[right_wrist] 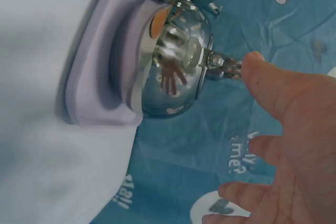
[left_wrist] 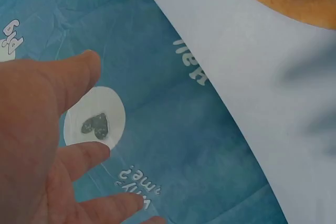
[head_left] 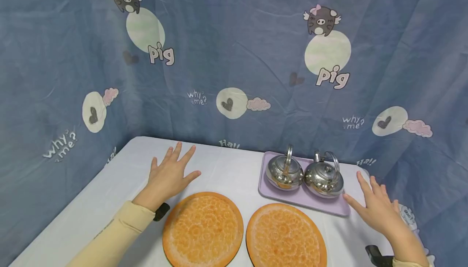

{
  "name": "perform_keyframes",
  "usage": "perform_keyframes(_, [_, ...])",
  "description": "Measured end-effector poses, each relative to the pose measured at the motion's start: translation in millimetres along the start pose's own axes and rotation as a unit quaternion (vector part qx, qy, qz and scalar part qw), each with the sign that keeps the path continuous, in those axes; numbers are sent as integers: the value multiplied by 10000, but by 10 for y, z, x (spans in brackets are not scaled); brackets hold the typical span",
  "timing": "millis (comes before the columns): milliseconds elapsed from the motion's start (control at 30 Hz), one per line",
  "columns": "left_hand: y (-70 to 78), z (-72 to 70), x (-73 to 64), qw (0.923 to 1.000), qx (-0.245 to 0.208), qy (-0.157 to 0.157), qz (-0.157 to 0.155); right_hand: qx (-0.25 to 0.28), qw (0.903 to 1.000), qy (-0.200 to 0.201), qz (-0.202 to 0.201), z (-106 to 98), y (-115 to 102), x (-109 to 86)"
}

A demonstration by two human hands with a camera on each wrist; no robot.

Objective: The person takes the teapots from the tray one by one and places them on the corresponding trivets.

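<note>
My left hand (head_left: 169,177) is held over the left part of the white table, fingers spread and nothing in them. Just below and right of it lies a round orange placemat (head_left: 204,230) with a bread-like print. A second such placemat (head_left: 287,238) lies to its right. At the back right, two shiny steel kettles, a left one (head_left: 285,172) and a right one (head_left: 324,179), stand side by side on a lilac tray (head_left: 305,205). My right hand (head_left: 378,206), also spread and holding nothing, hovers right of the tray, its thumb nearest the right kettle.
A blue curtain (head_left: 234,55) with printed pigs and lettering hangs behind the white table (head_left: 215,165) and along its sides. Both kettles have their handles raised. Dark wrist straps (head_left: 161,211) sit at the cuffs.
</note>
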State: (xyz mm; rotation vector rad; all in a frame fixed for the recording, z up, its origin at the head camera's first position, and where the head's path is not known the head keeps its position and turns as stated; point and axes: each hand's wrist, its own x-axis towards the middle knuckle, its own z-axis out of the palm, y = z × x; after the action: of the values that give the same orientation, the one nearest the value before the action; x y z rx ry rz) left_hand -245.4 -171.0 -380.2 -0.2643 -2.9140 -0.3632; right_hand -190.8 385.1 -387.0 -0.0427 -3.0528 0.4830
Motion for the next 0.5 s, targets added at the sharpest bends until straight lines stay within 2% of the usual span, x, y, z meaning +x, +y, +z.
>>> perform_keyframes(267, [83,-30,34,9998,1,58,178,98,9991,202,-363,62,144,79])
perform_keyframes(500, [154,-38,118,9984,-1,278,487,359,9991,56,-232,92,242,149])
